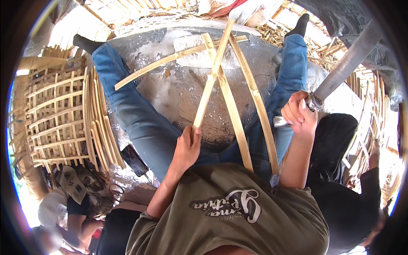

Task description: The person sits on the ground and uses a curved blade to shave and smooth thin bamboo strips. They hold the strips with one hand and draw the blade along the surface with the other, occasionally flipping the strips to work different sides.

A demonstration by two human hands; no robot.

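My left hand point(187, 146) is closed round the near end of a pale bamboo strip point(211, 83), which points away from me and slants to the right. In my right hand point(299, 110) is the handle of a machete; its broad grey blade point(348, 61) angles up toward the far right, clear of the bamboo. Two more bamboo strips, one in the middle point(231, 102) and one further right point(255, 91), lie between my legs with their near ends at my lap. A fourth, curved strip point(159, 65) crosses near their far ends and reaches over my left leg.
My legs are spread over a grey, worn surface point(157, 93). At the left stand a woven bamboo lattice point(57, 119) and a bundle of upright strips point(100, 121). People sit close by at the lower left point(78, 225) and right point(352, 204). Bamboo shavings point(272, 32) lie at the far right.
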